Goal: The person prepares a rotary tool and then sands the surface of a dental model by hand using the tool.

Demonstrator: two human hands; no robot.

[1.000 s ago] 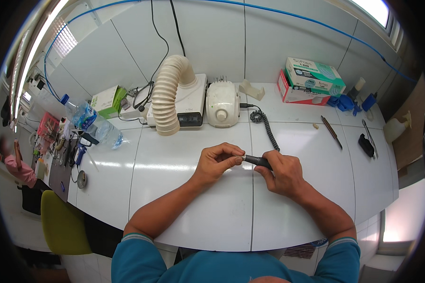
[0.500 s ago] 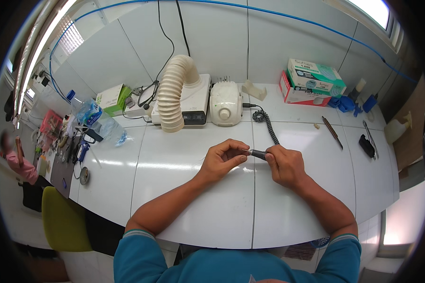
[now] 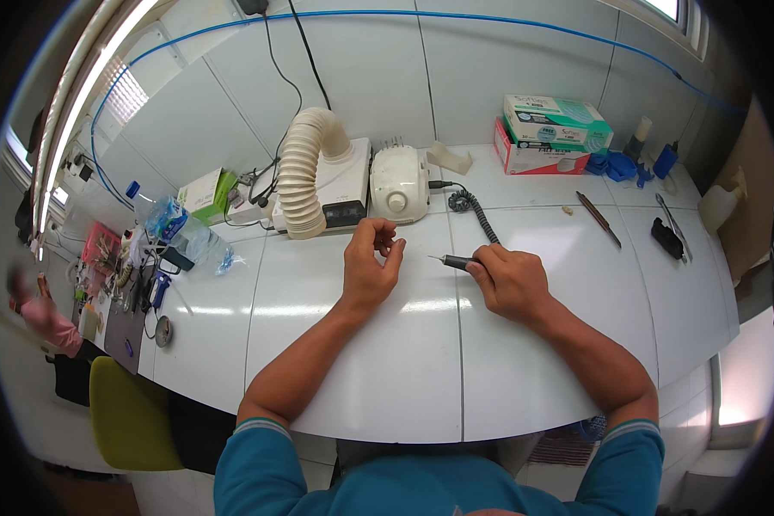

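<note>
My right hand (image 3: pixel 512 279) is closed around a dark, slim rotary handpiece (image 3: pixel 462 261). A thin metal bit (image 3: pixel 437 258) sticks out of the handpiece's tip and points left toward my other hand. A coiled dark cord (image 3: pixel 482 222) runs from near my right hand back to a cream control unit (image 3: pixel 400 183) with a round knob. My left hand (image 3: pixel 371 265) is raised over the table to the left of the bit, apart from it. Its fingers curl loosely, with a gap to the thumb, and nothing shows between them.
A ribbed white hose (image 3: pixel 299 176) arches from a white box behind my left hand. Stacked cartons (image 3: pixel 550 138) stand at the back right. Nearer lie a brown slim tool (image 3: pixel 598 218) and metal tweezers (image 3: pixel 674 225). Plastic bottles (image 3: pixel 199 241) and scattered tools are at the left; a person (image 3: pixel 47 322) is beyond.
My left hand has drawn away leftward from the handpiece's tip, so the thin bit now shows. My right hand has shifted slightly left and up with the handpiece. The view has tilted a little.
</note>
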